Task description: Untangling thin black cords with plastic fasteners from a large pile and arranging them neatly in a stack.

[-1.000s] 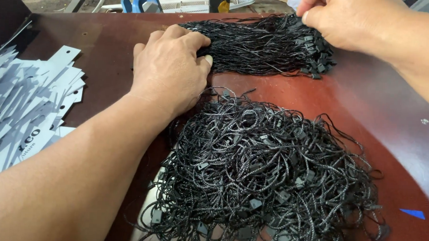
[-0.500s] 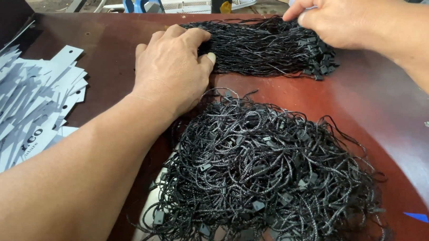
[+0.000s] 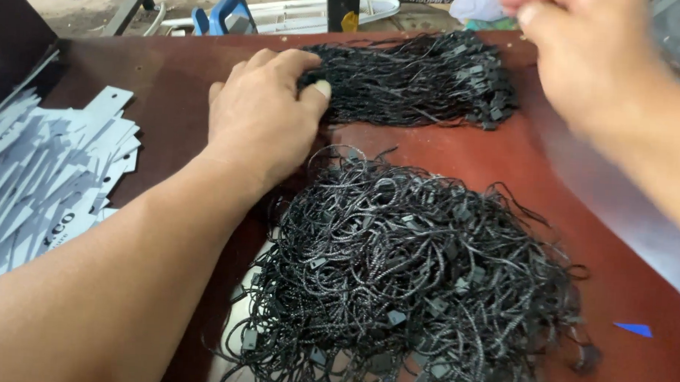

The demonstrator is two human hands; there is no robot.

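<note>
The fingers [image 3: 295, 65] of the left hand [image 3: 263, 117] are bent a little and press flat on the near end of the neat bundle of black strings [image 3: 415, 84]. They hold it down but do not close around it. The right hand [image 3: 578, 56] is up in the air over the far right end of that bundle. It is blurry, so I cannot tell if its fingers are open or shut, or if they hold a string.

The biggest thing is the dark red counter [image 3: 551, 191]. Everything lies on it. Next is the big messy pile of black strings [image 3: 412, 284], close to the person, just under the left hand. Then comes the heap of grey paper tags [image 3: 47, 173] at the left side. Then the neat bundle, farther back, with its strings all lying the same way. Smallest are the little black plastic clips [image 3: 494, 106] at the string ends.

The strings look light, thin and floppy. I think they would catch on each other and tangle. A good place to pinch one is likely by its small hard clip.

The left arm reaches forward from the bottom left, palm down. The right arm comes in from the right, raised off the counter.
</note>
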